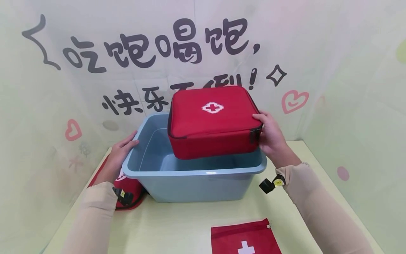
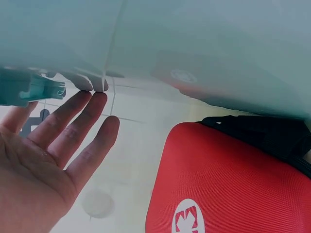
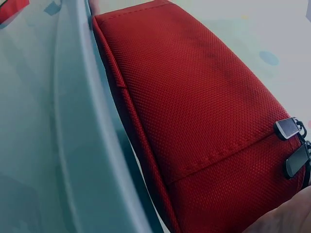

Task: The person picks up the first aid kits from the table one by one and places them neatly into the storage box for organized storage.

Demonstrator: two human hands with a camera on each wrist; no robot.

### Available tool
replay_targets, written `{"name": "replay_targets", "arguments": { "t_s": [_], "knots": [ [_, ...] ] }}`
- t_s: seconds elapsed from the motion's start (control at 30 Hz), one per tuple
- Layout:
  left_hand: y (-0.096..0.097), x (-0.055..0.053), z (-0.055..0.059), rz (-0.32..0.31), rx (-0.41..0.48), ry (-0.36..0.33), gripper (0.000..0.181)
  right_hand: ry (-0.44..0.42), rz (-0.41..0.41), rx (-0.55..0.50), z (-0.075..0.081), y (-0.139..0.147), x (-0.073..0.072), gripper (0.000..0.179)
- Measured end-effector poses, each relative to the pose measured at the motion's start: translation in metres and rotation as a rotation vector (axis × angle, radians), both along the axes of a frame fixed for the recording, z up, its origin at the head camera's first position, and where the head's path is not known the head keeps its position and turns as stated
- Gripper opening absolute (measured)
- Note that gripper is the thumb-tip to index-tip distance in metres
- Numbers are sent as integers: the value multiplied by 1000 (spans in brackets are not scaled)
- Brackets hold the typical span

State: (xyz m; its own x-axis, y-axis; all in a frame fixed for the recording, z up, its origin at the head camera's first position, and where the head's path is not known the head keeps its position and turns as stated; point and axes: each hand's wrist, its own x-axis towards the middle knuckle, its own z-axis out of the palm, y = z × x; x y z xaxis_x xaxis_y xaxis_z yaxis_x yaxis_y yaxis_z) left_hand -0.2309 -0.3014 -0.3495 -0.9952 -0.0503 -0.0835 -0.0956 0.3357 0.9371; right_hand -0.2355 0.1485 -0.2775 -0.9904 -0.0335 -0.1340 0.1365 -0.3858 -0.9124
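My right hand (image 1: 273,135) grips the right end of a boxy red first-aid bag (image 1: 215,130), thumb on top near the corner. The bag, with a white-edged cross on its lid, is held tilted over a blue plastic bin (image 1: 193,188). In the right wrist view its side (image 3: 194,97) and two zipper pulls (image 3: 291,145) show close beside the bin's rim (image 3: 97,121). My left hand (image 1: 122,151) is at the bin's left rim. Its fingers are nearly straight, with fingertips against the outer wall in the left wrist view.
Another red first-aid bag (image 1: 130,190) lies on the table left of the bin, partly behind my left forearm. Near the front edge lies a flat red pouch (image 1: 244,236) with a white cross. A printed cloth wall (image 1: 317,53) stands close behind the bin.
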Motion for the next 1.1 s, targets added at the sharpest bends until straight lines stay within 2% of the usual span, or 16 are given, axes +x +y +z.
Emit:
{"name": "replay_targets", "arguments": {
  "t_s": [0.17, 0.47, 0.83, 1.1],
  "knots": [
    [0, 0, 0, 3, -2, 1, 68, 7, 4, 46, -3, -10, 1, 42],
    [-2, -1, -2, 2, -4, -3, 68, 12, 14, 50, -9, -22, 1, 25],
    [-3, -3, -2, -4, 3, -9, 68, -29, 13, 91, -13, -30, 7, 45],
    [-2, -2, -1, -5, 6, -13, 67, -37, 24, 113, -20, -37, 8, 49]
  ]
}}
